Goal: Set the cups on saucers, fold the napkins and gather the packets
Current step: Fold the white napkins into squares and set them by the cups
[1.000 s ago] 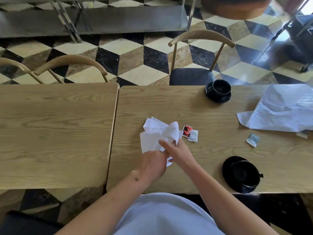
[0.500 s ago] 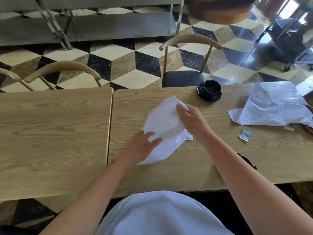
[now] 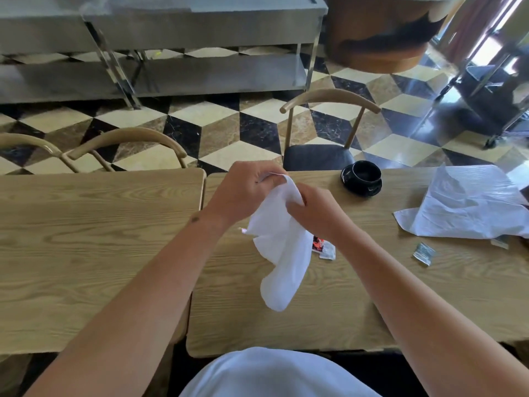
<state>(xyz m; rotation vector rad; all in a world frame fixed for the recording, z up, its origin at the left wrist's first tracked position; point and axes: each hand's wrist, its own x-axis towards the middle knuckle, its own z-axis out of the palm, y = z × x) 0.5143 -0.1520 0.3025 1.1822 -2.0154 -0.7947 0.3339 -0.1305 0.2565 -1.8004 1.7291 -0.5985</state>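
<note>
Holding a white napkin (image 3: pixel 282 247) up over the wooden table (image 3: pixel 357 287), left hand (image 3: pixel 243 193) and right hand (image 3: pixel 317 210) both pinching its top, packets (image 3: pixel 323 247) lying under it, black cup (image 3: pixel 365 175) on its saucer (image 3: pixel 361 188) near the far edge

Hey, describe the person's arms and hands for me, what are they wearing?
Both forearms are bare up to the frame's edge, with no sleeves, watch or rings visible. The left hand and right hand wear no gloves. A small dark mark sits at the left wrist. A white top covers the torso.
</note>
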